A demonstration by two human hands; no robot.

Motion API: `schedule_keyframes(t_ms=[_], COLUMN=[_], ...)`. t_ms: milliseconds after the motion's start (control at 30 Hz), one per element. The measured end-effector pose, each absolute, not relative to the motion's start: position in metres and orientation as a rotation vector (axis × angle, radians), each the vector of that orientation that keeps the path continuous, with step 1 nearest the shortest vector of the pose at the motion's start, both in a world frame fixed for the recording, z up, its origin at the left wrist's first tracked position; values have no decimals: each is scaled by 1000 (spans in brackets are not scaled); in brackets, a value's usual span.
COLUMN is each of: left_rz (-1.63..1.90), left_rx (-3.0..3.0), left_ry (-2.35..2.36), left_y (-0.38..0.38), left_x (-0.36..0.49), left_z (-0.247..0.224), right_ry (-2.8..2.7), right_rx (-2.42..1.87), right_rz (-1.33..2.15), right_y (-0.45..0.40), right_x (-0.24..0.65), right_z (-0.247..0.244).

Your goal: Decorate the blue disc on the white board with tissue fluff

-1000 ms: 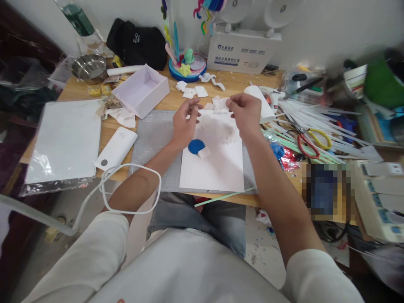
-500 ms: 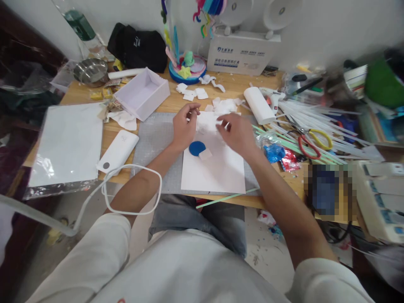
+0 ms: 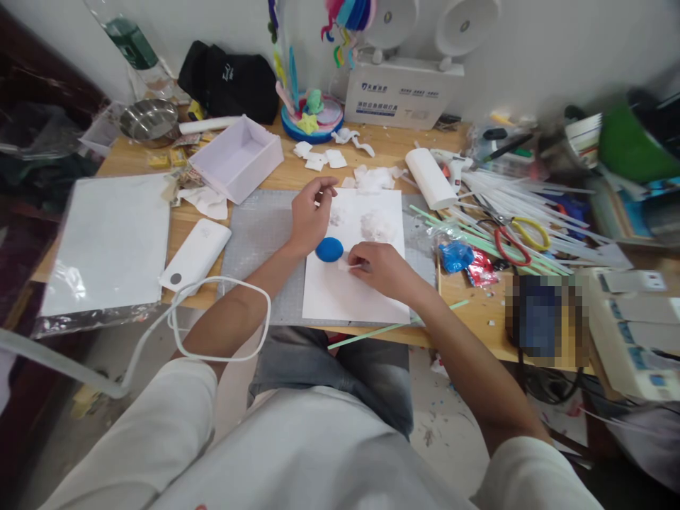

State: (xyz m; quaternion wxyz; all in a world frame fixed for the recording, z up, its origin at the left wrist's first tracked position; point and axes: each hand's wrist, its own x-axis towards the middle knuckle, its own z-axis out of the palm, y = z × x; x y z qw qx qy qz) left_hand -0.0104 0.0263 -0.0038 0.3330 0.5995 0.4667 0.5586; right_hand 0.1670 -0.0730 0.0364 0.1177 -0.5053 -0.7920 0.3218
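On the white sheet of paper, the fingers of my right hand are closed on a small white square piece, most of it hidden under the fingertips. Just left of it lies a flat blue disc, apparently of clay. My left hand hovers over the sheet's upper left side, fingers loosely bent with a gap to the thumb and nothing visible in it. Greyish smudges mark the upper part of the sheet. A grey cutting mat lies beneath the paper.
Behind the sheet are crumpled tissue, white squares and a white roll. Scissors, thin sticks and a blue packet lie right. A lilac box and white power bank stand left.
My right hand has come down and toward me, from above the sheet onto the small white square beside the blue disc. My left hand has hardly moved.
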Motion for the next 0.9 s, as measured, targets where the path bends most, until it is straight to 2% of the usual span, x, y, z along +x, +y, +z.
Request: schedule_keyframes(t_ms=[200, 333, 500, 700, 900], left_rz=[1405, 1378, 1357, 1286, 1013], left_rx=[1569, 1555, 1576, 1538, 1320], left_ry=[1259, 1240, 1242, 1203, 990], left_y=[25, 25, 19, 13, 11], left_x=[-8, -9, -6, -3, -3], left_z=[-5, -5, -1, 6, 12], right_ry=[-2430, -2407, -1877, -1198, -739], right_rx=[-1611, -1534, -1443, -1344, -1203], right_rz=[850, 780, 1057, 1206, 1354], right_y=[-73, -73, -65, -37, -25], right_x=[165, 163, 166, 170, 164], right_z=[45, 45, 36, 34, 31])
